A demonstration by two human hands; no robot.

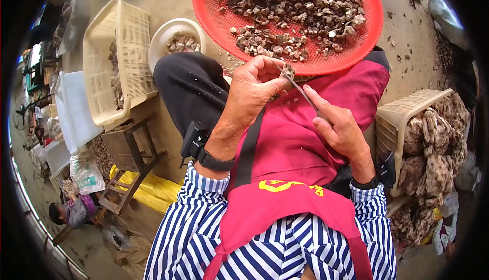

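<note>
Tray (208, 12): set ahead of the lap, red and round, heaped with rough pieces (305, 10), with its near rim just beyond the hands.
Apron (285, 150): draped over the lap, dark pink, below both hands.
Crate (137, 40): standing off to the left, cream, well apart from the hands.
Bowl (168, 30): placed between crate and tray, white, holding pale lumps.
Left hand (249, 86): closed to a pinch, thumb against curled fingers, with a chunk (289, 70) held at the tips; nearer to it than the right.
Right hand (336, 127): wrapped round the handle end of a knife (299, 90), forefinger stretched along it; placed rightward of the chunk and closer to the body.
Knife: slanting forward and left from the right hand along its long axis, thin, pointing toward the left fingertips, crossing beside the chunk; cannot tell if pressing into it.
Chunk: seen against the near rim, grey-brown, forward and left of the right hand; too small to show a clear long axis.
</note>
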